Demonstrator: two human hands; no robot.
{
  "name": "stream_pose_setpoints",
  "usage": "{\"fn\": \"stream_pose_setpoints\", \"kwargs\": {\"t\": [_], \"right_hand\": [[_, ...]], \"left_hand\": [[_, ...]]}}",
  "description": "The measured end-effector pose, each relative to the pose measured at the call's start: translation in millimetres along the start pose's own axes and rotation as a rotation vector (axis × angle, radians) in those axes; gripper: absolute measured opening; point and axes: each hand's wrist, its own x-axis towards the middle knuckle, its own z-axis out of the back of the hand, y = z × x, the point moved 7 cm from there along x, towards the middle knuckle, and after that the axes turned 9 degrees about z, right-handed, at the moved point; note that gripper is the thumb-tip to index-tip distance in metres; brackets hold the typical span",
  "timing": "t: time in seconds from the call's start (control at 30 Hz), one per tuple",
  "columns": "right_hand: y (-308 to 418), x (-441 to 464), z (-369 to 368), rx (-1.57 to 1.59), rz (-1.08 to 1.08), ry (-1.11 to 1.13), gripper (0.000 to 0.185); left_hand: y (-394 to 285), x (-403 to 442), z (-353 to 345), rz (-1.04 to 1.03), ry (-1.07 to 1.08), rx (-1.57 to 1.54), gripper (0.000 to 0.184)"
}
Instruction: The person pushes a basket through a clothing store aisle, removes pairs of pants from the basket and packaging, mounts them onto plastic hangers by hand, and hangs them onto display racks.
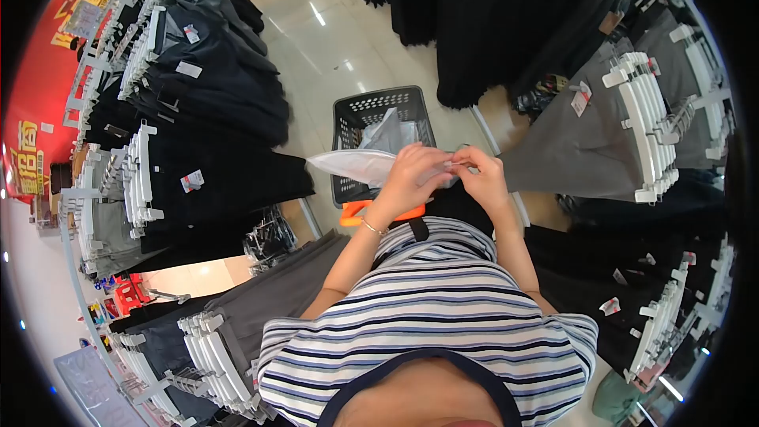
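Both hands meet in front of the waist, over the near end of a dark basket (381, 98). My left hand (417, 172) has its fingers curled on the edge of a pale, translucent bag (356, 166), which spreads out to the left. My right hand (480, 174) pinches the same bag at its right end, fingertips close to those of my left hand. Inside the basket lies a crumpled greyish plastic packet (390, 130). An orange handle (356, 213) shows just under my left wrist.
Racks of dark trousers (229, 182) on white hangers (138, 178) line the left side. Grey trousers (585, 142) and black ones hang on the right. Shiny floor tiles (316, 47) run between the racks. Red signs (32, 111) stand at the far left.
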Motion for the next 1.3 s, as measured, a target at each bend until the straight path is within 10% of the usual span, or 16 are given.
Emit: {"fn": "stream_pose_setpoints", "kwargs": {"t": [0.23,0.43,0.8,0.97,1.07,1.3], "right_hand": [[-7.8,-19.8,1.8,-0.095,-0.007,-0.020,0.019],[-6.3,-22.3,3.4,-0.141,-0.008,0.005,0.018],[-47.4,-45.3,91.5,-0.218,-0.162,-0.313,0.011],[-68.3,-46.8,91.8,-0.200,-0.325,-0.259,0.014],[-20.4,-22.1,65.4,-0.804,0.156,-0.045,0.019],[0.4,-16.3,-27.3,-0.530,0.446,0.206,0.025]], "left_hand": [[19.6,-0.5,-34.0,0.177,0.140,-0.144,0.015],[6.4,-7.1,-24.0,-0.187,0.010,0.164,0.010],[98.1,-66.0,73.2,0.073,-0.178,0.634,0.007],[118.9,-90.7,78.5,0.400,-0.265,0.306,0.004],[97.0,-87.6,69.2,0.228,-0.235,0.360,0.006],[69.7,-87.2,34.8,0.046,-0.216,0.336,0.013]]}}
